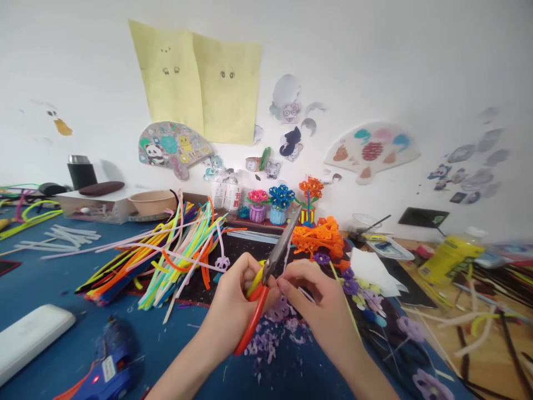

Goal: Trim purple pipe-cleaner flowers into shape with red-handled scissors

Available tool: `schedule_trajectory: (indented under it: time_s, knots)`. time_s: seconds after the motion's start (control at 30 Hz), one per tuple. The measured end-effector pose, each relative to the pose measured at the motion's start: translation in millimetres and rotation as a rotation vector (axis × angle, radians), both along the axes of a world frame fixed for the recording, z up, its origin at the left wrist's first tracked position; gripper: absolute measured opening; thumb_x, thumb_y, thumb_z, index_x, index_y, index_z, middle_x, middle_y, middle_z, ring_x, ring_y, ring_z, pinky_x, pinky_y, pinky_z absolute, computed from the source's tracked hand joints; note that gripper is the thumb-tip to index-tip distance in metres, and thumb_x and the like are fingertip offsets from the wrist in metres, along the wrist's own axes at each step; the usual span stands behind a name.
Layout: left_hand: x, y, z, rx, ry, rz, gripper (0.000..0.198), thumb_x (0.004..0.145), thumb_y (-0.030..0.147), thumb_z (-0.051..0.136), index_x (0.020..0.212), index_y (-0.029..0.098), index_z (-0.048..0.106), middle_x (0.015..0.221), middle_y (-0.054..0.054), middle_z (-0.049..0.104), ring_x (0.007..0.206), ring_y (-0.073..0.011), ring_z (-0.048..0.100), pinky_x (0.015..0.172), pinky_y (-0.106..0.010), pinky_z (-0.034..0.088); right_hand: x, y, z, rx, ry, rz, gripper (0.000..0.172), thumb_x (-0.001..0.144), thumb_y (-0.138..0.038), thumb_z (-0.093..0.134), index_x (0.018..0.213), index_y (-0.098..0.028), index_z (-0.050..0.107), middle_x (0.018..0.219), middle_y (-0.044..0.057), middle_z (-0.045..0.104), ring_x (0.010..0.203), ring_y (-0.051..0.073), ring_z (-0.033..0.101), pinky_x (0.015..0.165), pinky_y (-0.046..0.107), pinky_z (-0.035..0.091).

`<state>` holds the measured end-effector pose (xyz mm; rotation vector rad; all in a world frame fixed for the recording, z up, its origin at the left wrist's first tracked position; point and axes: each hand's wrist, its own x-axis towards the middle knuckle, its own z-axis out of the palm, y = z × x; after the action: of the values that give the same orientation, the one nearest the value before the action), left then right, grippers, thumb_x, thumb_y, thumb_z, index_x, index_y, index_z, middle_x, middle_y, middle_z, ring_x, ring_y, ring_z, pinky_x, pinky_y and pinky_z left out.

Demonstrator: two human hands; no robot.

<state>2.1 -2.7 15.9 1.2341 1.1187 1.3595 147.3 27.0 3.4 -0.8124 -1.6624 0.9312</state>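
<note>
My left hand (237,300) is closed around scissors (283,244) with orange-red and yellow handles; their blades point up and away. Close beside it, my right hand (316,294) has thumb and fingers pinched together by the blades. A thin lilac pipe cleaner (287,254) rises from those fingertips along the scissors, partly hidden by the hands. Below the hands, purple fuzz clippings (263,341) lie scattered on the blue table (216,372). A small lilac pipe-cleaner flower (222,263) lies to the left of my left hand.
Bundled colourful pipe cleaners (179,261) lie left. A blue glue gun (110,366) with a lit red light sits front left, near a white case (33,339). Potted pipe-cleaner flowers (281,203) stand at the back beside an orange heap (318,239). A yellow bottle (449,255) stands right.
</note>
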Motion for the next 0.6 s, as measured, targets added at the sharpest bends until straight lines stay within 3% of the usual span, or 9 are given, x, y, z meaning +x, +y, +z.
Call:
schedule_trajectory:
  time_s: [0.33,0.6]
  knots:
    - [-3.9,3.7,-1.3,-0.016,0.111,-0.057,0.038,0.065,0.022,0.075,0.070,0.020,0.038,0.067,0.006,0.059,0.057,-0.0060,0.048,0.055,-0.018,0.037,-2.2,4.1,-8.1,-0.195,0.163,-0.004,0.017,0.078,-0.035,0.066,0.075,-0.018,0.066,0.075,0.003,0.064,0.070,0.017,0.059,0.062,0.025,0.048]
    - [-18.4,6.6,-10.7,0.022,0.354,-0.073,0.023,0.075,0.016,0.061,0.078,0.021,0.038,0.073,0.005,0.059,0.061,-0.0078,0.048,0.056,-0.020,0.035,2.6,11.3,-11.6,-0.318,-0.042,0.112,0.017,0.076,-0.035,0.068,0.073,-0.018,0.067,0.072,0.003,0.066,0.068,0.018,0.060,0.063,0.028,0.047]
